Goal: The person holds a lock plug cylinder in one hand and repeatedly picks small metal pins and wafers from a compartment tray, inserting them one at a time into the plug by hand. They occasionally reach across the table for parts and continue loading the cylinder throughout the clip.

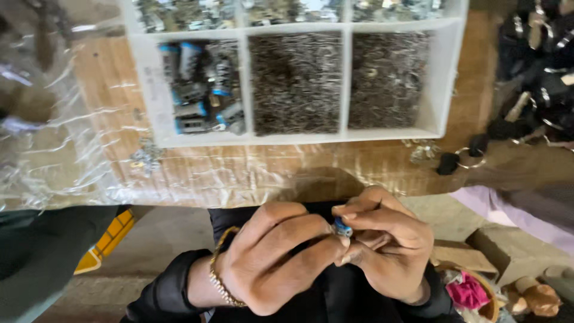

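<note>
My left hand (272,257) and my right hand (388,245) meet just below the table edge, fingertips pinched together on a small blue and grey part (342,226). A gold bracelet sits on my left wrist. Beyond them on the wooden table (239,170) stands a white divided tray (445,78). Its left compartment holds blue and grey parts (200,90) like the one in my fingers. The middle (296,84) and right (387,81) compartments are full of small metal rings or wires.
Clear plastic sheeting (54,137) covers the table's left side. Loose metal bits (145,157) lie by the tray's left corner. Key rings with black tabs (460,160) and a heap of black items (538,72) sit at the right. Boxes and a basket (478,293) stand on the floor.
</note>
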`<state>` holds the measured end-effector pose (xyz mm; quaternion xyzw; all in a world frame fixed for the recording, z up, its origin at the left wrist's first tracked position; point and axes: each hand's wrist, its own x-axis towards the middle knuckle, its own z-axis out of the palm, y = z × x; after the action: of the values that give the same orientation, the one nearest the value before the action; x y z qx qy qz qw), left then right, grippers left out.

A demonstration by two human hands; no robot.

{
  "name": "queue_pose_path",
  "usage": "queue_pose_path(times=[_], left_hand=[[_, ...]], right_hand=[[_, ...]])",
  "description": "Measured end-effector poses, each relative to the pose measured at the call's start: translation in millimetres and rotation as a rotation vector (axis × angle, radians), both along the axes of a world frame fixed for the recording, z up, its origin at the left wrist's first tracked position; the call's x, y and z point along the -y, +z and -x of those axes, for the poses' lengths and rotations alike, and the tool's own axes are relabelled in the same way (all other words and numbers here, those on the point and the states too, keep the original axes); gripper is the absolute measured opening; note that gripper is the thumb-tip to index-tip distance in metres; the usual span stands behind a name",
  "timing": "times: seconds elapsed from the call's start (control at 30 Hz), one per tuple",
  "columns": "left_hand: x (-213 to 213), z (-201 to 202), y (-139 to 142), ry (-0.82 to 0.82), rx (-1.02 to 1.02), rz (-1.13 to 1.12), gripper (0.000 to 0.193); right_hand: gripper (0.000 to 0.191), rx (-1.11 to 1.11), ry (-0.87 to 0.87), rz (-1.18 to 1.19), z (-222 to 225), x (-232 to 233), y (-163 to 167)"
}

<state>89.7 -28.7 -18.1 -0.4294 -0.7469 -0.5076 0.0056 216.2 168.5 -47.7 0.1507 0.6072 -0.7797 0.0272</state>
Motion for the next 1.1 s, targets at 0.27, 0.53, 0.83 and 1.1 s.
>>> queue_pose_path(times=[0.27, 0.53, 0.83, 1.1], left_hand=[[65.2, -17.9, 17.4, 0.095, 1.402, -0.202, 0.026], [80.0, -9.4, -3.0, 0.646, -0.066, 0.724, 0.056], [81.0, -1.1, 1.3, 0.404, 0.018, 0.24, 0.023], [28.8, -19.2, -3.5, 0.132, 0.075, 0.091, 0.021]], right_hand=[[0.029, -0.111, 0.392, 0.199, 24.1, 37.4, -11.6], [0.044, -0.063, 0.2, 0.34, 31.0, 51.6, -11.9], [0.041, -0.083, 0.078, 0.261, 29.2, 33.3, -10.3], [0.028, 0.017, 0.002, 0.137, 16.4, 24.6, -3.1]])
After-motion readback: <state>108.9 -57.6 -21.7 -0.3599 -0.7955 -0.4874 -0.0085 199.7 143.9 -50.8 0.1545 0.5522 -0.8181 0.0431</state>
